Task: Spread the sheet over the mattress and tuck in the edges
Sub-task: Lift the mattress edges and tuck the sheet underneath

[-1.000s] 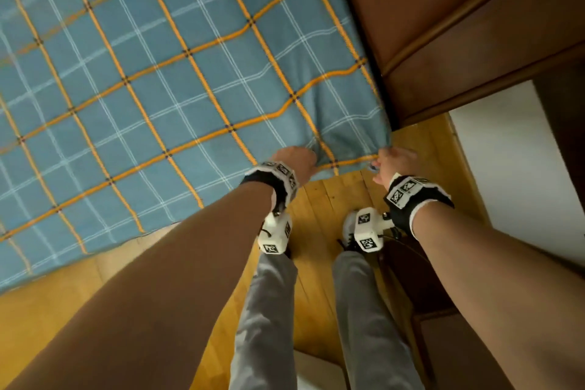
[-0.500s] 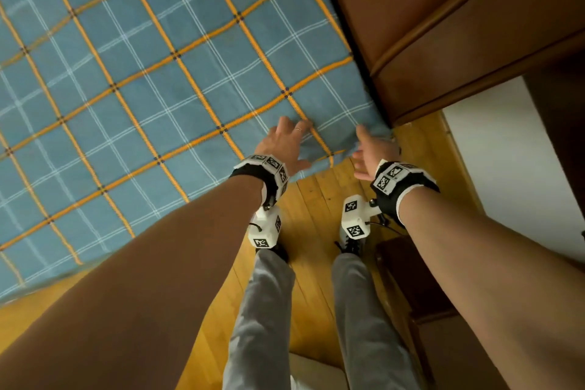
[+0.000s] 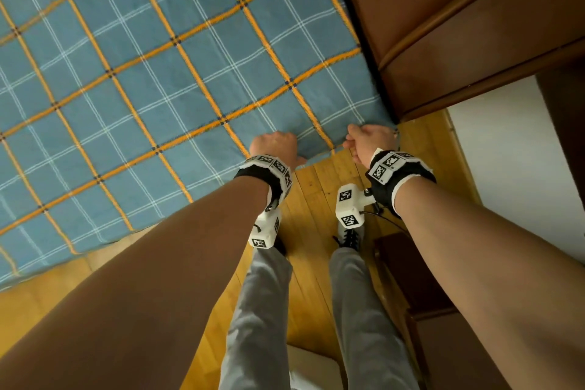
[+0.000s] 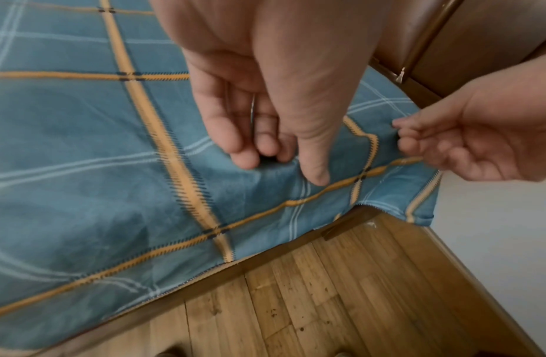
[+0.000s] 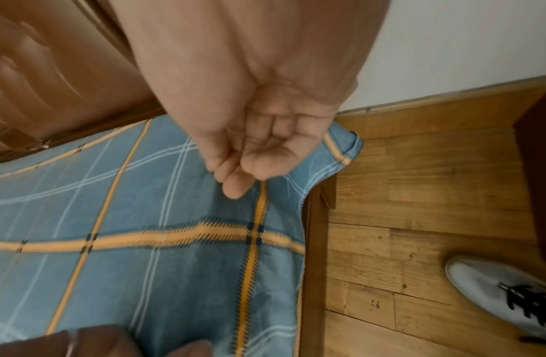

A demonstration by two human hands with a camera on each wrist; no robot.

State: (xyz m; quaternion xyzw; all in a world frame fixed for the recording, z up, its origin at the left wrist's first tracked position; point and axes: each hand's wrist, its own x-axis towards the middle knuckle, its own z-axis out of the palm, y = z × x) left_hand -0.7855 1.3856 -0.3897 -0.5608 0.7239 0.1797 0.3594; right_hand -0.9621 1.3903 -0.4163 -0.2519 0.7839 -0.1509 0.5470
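A blue plaid sheet [image 3: 158, 73] with orange stripes lies spread over the mattress. Both hands are at its near edge, close to the corner by the headboard. My left hand [image 3: 275, 147] has its fingers curled and pinches a small fold of the sheet [image 4: 82, 145] between thumb and fingers [image 4: 281, 166]. A little to its right, my right hand [image 3: 368, 139] pinches a raised ridge of cloth with curled fingers [image 4: 401, 140]. The sheet's corner [image 5: 342, 149] hangs loose over the wooden bed rail [image 5: 314, 241], with its hem showing along the rail.
A dark wooden headboard [image 3: 459, 25] stands right of the mattress. Light wood flooring [image 3: 316, 193] runs beneath me to a white wall [image 3: 512, 168]. A dark low cabinet [image 3: 408, 269] is by my right leg. My white shoe [image 5: 504, 297] is on the floor.
Half a second ago both hands lay flat with fingers stretched on the sheet. They have drawn back to the edge and curled, pinching the cloth.
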